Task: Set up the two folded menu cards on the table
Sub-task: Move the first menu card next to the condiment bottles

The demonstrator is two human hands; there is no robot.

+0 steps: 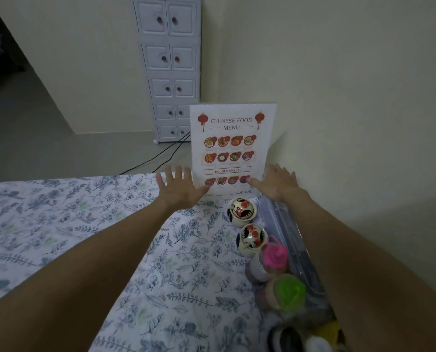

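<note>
A white menu card (pixel 232 148) headed "Chinese Food Menu" stands upright at the far edge of the table, close to the wall corner. My left hand (pixel 180 188) is spread open just left of its lower edge, fingers apart, holding nothing. Open as well, my right hand (pixel 275 182) has its forefinger tip resting on the card's lower right part. I see only one menu card in this view.
The table (pixel 84 224) has a blue floral cloth. Along its right side stand two rooster-painted ceramic jars (pixel 241 209), bottles with a pink cap (pixel 275 257) and a green cap (pixel 287 292), and a clear plastic box (pixel 288 232) by the wall. A white drawer cabinet (pixel 171 72) stands beyond.
</note>
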